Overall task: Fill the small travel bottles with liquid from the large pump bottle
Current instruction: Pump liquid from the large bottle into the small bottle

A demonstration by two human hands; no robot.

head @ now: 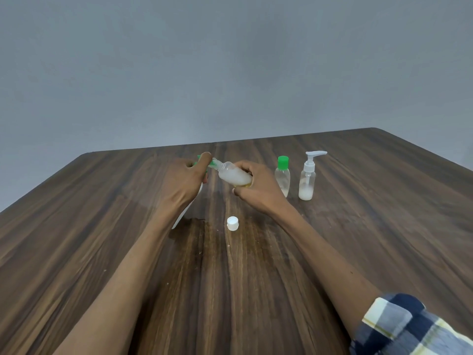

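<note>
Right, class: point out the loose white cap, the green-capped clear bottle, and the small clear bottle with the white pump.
Loose white plastic cap (232,223), head view, on its flat top.
Green-capped clear plastic bottle (282,179), head view, on its clear body.
Small clear bottle with white pump (306,183), head view, mid-body.

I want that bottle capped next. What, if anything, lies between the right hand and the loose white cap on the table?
Nothing visible does. The white cap sits alone on the bare table, nearer the person than the right hand, which holds the tilted small bottle.
</note>
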